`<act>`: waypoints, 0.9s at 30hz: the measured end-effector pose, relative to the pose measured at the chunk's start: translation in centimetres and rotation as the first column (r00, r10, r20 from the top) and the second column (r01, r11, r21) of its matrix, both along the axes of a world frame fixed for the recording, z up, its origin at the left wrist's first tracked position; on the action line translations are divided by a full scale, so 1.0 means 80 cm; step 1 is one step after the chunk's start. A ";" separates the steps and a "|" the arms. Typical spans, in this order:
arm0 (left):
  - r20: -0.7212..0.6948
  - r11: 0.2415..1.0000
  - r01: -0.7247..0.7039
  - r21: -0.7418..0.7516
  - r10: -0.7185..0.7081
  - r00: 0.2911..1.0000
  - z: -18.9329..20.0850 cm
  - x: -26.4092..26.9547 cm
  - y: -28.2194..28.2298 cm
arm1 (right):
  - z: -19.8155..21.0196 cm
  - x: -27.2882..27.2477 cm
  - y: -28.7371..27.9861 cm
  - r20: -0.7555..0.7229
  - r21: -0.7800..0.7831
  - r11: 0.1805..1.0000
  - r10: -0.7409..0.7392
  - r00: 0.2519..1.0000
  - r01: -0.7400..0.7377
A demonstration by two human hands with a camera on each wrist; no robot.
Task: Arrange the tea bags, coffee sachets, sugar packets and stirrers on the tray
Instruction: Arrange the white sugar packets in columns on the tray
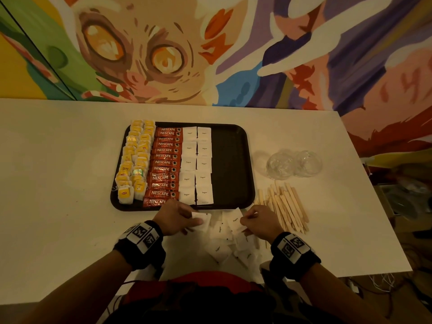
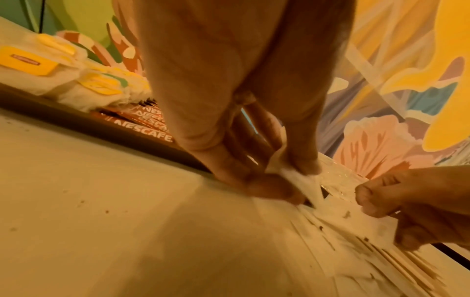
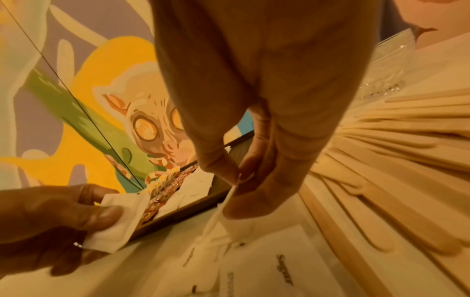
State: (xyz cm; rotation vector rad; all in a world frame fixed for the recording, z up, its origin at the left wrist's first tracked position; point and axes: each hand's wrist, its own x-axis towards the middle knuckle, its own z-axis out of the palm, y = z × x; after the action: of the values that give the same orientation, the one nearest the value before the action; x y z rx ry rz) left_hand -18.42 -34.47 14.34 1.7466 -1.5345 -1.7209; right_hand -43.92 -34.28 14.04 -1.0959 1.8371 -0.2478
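My tray point(image 1: 236, 160) holds rows of tea bags point(image 1: 134, 160), coffee sachets point(image 1: 164, 164) and sugar packets point(image 1: 196, 163). At the tabletop's near edge, my left hand point(image 1: 174, 218) pinches one packet point(image 1: 201, 220) and my right hand point(image 1: 260, 220) pinches another point(image 1: 233, 219).

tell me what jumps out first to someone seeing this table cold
The black tray at the table's middle, its left part filled with neat columns of yellow tea bags, red coffee sachets and white sugar packets. Nearer, the left hand and right hand each pinch a sugar packet above a loose pile; wooden stirrers lie right.
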 end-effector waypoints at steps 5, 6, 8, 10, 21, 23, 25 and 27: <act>0.018 0.994 -0.111 -0.004 0.111 0.994 0.006 -0.003 -0.007 | 0.009 0.004 0.000 0.167 -0.013 0.998 -0.056 0.984 0.059; 0.001 0.989 -0.145 -0.007 0.145 0.989 0.008 -0.005 -0.008 | 0.011 0.007 0.000 0.224 -0.024 0.997 -0.063 0.973 0.070; -0.027 0.980 -0.200 0.002 0.200 0.979 0.011 -0.008 -0.011 | 0.017 0.014 -0.003 0.298 -0.056 0.998 -0.013 0.954 0.031; -0.031 0.980 -0.199 -0.006 0.199 0.980 0.015 -0.011 -0.014 | 0.021 0.024 -0.008 0.332 -0.081 0.997 0.040 0.943 -0.014; -0.093 0.996 -0.087 -0.008 0.086 0.992 0.040 0.001 -0.027 | 0.026 0.088 -0.044 0.328 -0.202 0.956 0.270 0.905 -0.212; -0.095 0.989 -0.141 0.033 0.144 0.985 0.042 0.005 -0.029 | 0.024 0.093 -0.046 0.321 -0.222 0.944 0.307 0.896 -0.244; -0.096 0.983 -0.177 0.043 0.180 0.979 0.042 0.008 -0.031 | 0.022 0.097 -0.046 0.312 -0.230 0.939 0.320 0.895 -0.255; -0.105 0.981 -0.194 0.003 0.193 0.976 0.040 0.010 -0.030 | 0.021 0.101 -0.045 0.326 -0.237 0.944 0.300 0.897 -0.230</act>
State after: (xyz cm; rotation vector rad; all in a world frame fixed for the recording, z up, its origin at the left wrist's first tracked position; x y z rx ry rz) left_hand -17.60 -36.85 17.55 1.7099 -1.2799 -1.6792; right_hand -35.87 -37.85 15.72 -1.3267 1.3412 -0.4402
